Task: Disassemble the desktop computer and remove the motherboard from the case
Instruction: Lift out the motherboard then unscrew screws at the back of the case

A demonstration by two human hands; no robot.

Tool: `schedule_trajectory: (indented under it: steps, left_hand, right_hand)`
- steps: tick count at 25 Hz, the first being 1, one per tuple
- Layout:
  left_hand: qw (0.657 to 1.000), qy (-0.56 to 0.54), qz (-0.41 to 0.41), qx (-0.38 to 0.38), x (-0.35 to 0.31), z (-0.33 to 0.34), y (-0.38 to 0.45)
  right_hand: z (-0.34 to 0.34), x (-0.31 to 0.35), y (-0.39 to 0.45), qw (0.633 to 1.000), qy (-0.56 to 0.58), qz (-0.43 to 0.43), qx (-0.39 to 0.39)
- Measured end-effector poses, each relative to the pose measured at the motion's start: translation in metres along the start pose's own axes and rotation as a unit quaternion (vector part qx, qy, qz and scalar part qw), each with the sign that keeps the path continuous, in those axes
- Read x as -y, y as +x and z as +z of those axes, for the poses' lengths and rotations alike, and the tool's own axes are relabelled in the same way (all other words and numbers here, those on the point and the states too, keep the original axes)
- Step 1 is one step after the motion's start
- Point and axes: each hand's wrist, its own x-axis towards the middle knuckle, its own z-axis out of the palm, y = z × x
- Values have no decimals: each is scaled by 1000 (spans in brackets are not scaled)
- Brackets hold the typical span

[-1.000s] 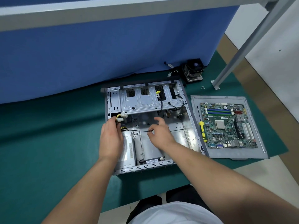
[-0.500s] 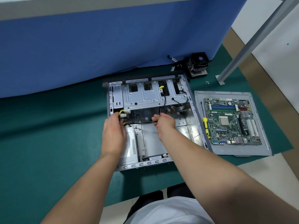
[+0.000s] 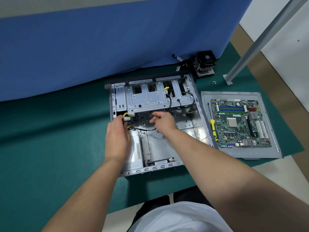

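The open grey computer case (image 3: 195, 104) lies on the green mat, with its drive cage at the far side. To its right the green motherboard (image 3: 239, 122) rests on the removed side panel (image 3: 260, 151). My left hand (image 3: 117, 138) is inside the case over the silver power supply (image 3: 134, 153) and grips the yellow and black power cables (image 3: 125, 118) with white plugs. My right hand (image 3: 163, 122) is in the middle of the case, fingers curled on a black cable (image 3: 145, 129) that runs from the power supply.
A yellow-handled screwdriver (image 3: 213, 129) lies on the side panel beside the motherboard. A black CPU cooler (image 3: 204, 65) stands behind the case at the blue partition. Small screws (image 3: 214, 82) lie near a grey frame leg (image 3: 228, 79).
My right hand moved from the case floor up toward the drive cage, drawing the black cable taut. My left hand stayed on the power cables. The camera tilted down a little.
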Motion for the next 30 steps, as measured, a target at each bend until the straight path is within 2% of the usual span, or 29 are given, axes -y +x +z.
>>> schedule_trajectory:
  steps: [2,4,7,8,15,17,19,21,23,26,28,30]
  left_hand:
    - [1000,3,-1,0,0,0,0]
    - [1000,5,-1,-3,-1,0,0]
    - [1000,4,-3,-2,-1,1,1]
    - [1000,4,-4,-1,0,2,0]
    - [1000,-9,-7,-5,2,2,0]
    - [1000,-12,-9,-3,1,2,-1]
    - [1000,-17,-13,0,2,1,-1]
    - [1000,-21,-19,1,2,1,-1]
    - [1000,-22,-20,2,1,0,-1]
    - [1000,-20,-21,4,0,0,-1]
    - [1000,-18,-18,1,0,0,-1]
    - [1000,-17,-13,-2,0,0,-1]
  right_hand:
    - [-1,4,0,1000,-4,-13,-2]
    - [0,6,-4,999,-25,-31,27]
    - [19,8,-20,969,-186,-80,139]
    - [26,8,-25,958,-224,-93,153]
    - [18,-3,-50,927,-317,-126,156]
    - [22,-1,-54,954,-260,-104,111]
    - [20,2,-47,994,-92,-13,58]
    - [10,2,-42,997,32,67,26]
    - [0,-3,-36,998,18,55,3]
    - [-5,-2,-37,997,66,14,-21]
    - [-3,-3,-39,998,56,-23,1]
    - [1,-6,-43,995,-24,-75,56]
